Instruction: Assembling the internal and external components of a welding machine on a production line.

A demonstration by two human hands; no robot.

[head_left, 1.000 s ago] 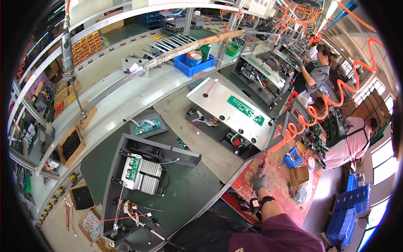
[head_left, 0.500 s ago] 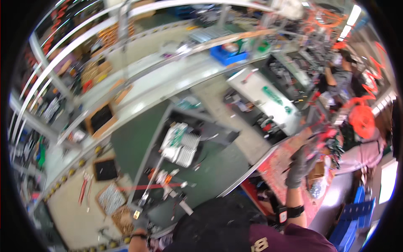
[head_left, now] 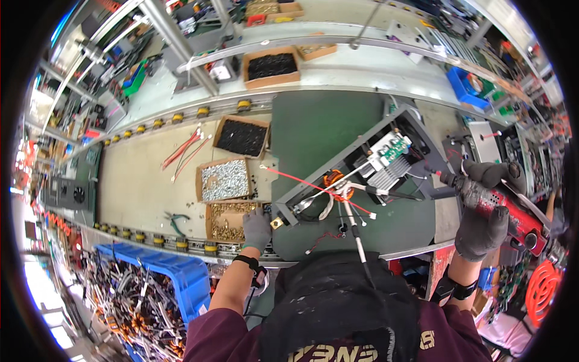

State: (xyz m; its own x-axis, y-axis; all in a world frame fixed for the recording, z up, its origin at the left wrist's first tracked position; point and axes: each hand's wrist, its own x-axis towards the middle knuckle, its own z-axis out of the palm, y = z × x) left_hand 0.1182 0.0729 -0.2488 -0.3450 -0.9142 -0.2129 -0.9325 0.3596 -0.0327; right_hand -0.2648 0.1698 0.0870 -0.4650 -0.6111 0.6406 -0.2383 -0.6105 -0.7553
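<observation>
My gloved left hand (head_left: pixel 257 229) is at the right end of a cardboard box of brass-coloured screws (head_left: pixel 226 220), fingers bunched and bent down at the screws. Their tips are hidden. Beside it, a small brass-coloured piece (head_left: pixel 277 223) sits at the near-left corner of a grey metal enclosure (head_left: pixel 338 166). The enclosure lies slantwise and holds a green circuit board (head_left: pixel 395 148), a finned heatsink (head_left: pixel 387 176) and an orange-wound coil (head_left: pixel 338 184) with cables. At the right, my gloved right hand (head_left: pixel 479 234) grips a red power drill (head_left: pixel 494 205), its nose toward the enclosure's right end.
Boxes of silvery screws (head_left: pixel 224 181) and black screws (head_left: pixel 241 137) stand left of the enclosure. Red wires (head_left: pixel 184 148) and pliers (head_left: pixel 176 223) lie further left. A blue crate (head_left: pixel 181 271) of cable parts stands at the near left. A metal rail (head_left: pixel 338 49) crosses behind.
The view has turned to the right-hand side's opposite, so the bench now appears shifted right. My left hand has come to the brass screws; the power drill stays in my right hand.
</observation>
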